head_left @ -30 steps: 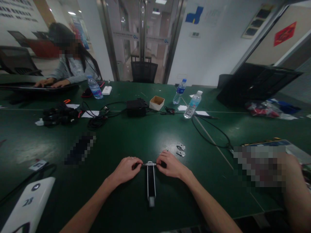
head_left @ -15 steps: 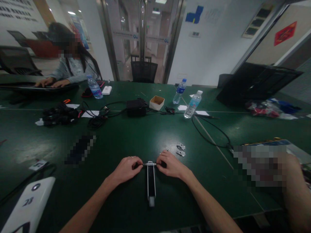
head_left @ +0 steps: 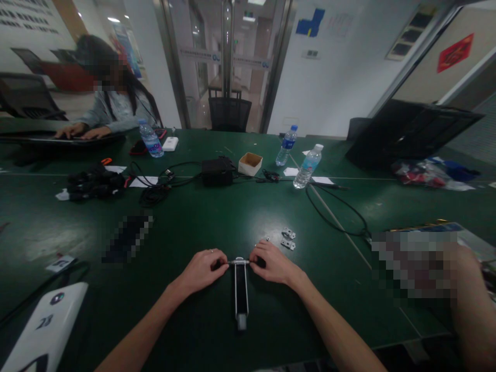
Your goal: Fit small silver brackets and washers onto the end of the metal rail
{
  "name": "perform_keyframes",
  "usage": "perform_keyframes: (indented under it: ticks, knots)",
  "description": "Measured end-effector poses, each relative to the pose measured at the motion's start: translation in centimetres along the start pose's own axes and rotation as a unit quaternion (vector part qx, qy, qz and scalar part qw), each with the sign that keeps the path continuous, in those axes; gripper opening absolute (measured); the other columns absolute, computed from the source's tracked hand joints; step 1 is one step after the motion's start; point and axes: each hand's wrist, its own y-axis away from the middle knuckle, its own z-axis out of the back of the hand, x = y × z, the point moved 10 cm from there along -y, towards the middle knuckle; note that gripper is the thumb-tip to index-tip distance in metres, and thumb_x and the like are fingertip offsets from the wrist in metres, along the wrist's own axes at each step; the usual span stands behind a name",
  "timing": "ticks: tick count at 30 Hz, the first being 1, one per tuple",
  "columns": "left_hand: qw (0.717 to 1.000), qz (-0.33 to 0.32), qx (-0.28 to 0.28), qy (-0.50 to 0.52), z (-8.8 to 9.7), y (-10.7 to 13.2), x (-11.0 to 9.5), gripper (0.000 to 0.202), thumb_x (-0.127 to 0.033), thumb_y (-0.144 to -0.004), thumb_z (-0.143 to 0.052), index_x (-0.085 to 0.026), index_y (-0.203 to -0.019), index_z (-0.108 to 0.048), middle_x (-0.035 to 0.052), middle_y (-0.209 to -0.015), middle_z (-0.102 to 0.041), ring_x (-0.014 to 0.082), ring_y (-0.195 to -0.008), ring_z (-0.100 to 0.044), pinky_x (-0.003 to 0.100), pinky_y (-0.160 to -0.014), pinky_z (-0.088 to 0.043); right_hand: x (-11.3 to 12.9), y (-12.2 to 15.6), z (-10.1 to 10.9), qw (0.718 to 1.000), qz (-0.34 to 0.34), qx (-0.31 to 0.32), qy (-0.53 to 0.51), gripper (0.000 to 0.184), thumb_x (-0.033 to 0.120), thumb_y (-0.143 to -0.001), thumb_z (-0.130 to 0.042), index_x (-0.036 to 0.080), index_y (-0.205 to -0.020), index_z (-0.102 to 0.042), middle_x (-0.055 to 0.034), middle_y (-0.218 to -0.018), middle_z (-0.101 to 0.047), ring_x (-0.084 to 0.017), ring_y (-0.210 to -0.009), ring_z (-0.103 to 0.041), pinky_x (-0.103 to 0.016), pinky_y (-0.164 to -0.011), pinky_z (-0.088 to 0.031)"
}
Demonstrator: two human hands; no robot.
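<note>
A narrow black bar with a silver frame [head_left: 241,290] lies lengthwise on the green table, its grey block-like end [head_left: 242,321] pointing toward me. Across its far end runs a thin metal rod [head_left: 239,262]. My left hand [head_left: 204,269] pinches the rod's left end between thumb and fingers. At the right end, my right hand [head_left: 274,264] is closed in a similar pinch, and its fingertips partly hide the rod. Small metal brackets [head_left: 288,243] lie just beyond my right hand, with a tiny metal piece [head_left: 268,239] near its knuckles.
A white device marked 28 [head_left: 48,323] lies at near left. Another person's arm [head_left: 470,289] reaches in at right. Water bottles [head_left: 308,166], a small open box [head_left: 250,164], a black adapter [head_left: 217,171] and cables stand farther back. A person [head_left: 116,103] sits across the table.
</note>
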Motion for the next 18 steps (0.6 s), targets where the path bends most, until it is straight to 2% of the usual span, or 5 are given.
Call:
perform_keyframes:
  ticks: [12, 18]
  knots:
    - [0.999, -0.033, -0.027, 0.019, 0.15, -0.03, -0.19, 0.02, -0.032, -0.092, -0.051, -0.019, -0.096, -0.065, 0.0025, -0.092, -0.06, 0.0151, -0.074, -0.054, 0.024, -0.063, -0.043, -0.39, 0.03, -0.33, 1.0, 0.003, -0.003, 0.006, 0.003, 0.014, -0.079, -0.06, 0.017, -0.077, -0.06, -0.0017, -0.075, -0.06, -0.017, -0.078, -0.052, -0.03, -0.077, -0.039]
    - [0.998, -0.043, -0.035, 0.025, 0.22, 0.05, -0.31, 0.018, -0.03, -0.092, -0.051, -0.02, -0.096, -0.065, 0.003, -0.1, -0.06, 0.0139, -0.072, -0.054, 0.024, -0.064, -0.044, -0.2, 0.03, -0.21, 1.0, 0.001, -0.002, 0.001, 0.004, 0.014, -0.08, -0.059, 0.018, -0.078, -0.06, -0.0017, -0.075, -0.06, -0.017, -0.078, -0.052, -0.03, -0.077, -0.039]
